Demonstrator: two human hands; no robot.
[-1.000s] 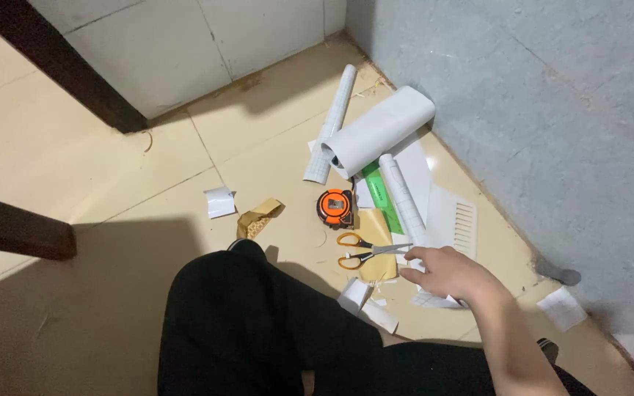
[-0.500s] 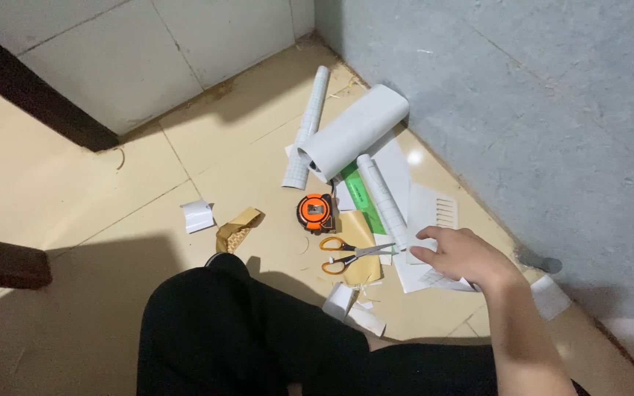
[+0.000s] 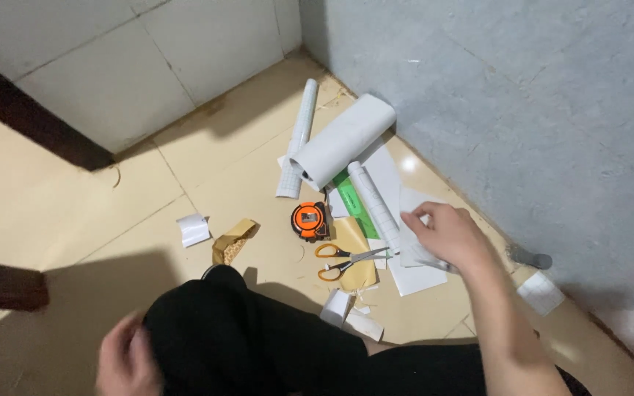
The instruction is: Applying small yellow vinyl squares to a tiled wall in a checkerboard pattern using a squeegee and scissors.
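Our right hand [image 3: 445, 235] rests over the white sheets [image 3: 412, 275] lying by the grey wall [image 3: 522, 110], fingers closed in a pinch on the near edge of one sheet beside the thin white roll [image 3: 373, 205]. Our left hand [image 3: 128, 359] sits blurred at the near left against the black trouser knee [image 3: 236, 330]; we cannot tell whether it is spread or closed.

Risks as we judge them: the pinched sheet could crease or tear if we lift it while the thin roll weighs on it, and the roll may trundle off. The orange-handled scissors [image 3: 346, 260] lie just left of the hand, blades toward it; a careless sweep could catch them.

Paper goods: a fat white roll [image 3: 343, 143] far, against the wall, a slim gridded roll [image 3: 299, 139] left of it, a green strip [image 3: 354, 202] between the rolls, and an orange tape measure [image 3: 310, 220]. Brown scrap [image 3: 232, 240] and a white scrap [image 3: 194, 229] lie to the left.
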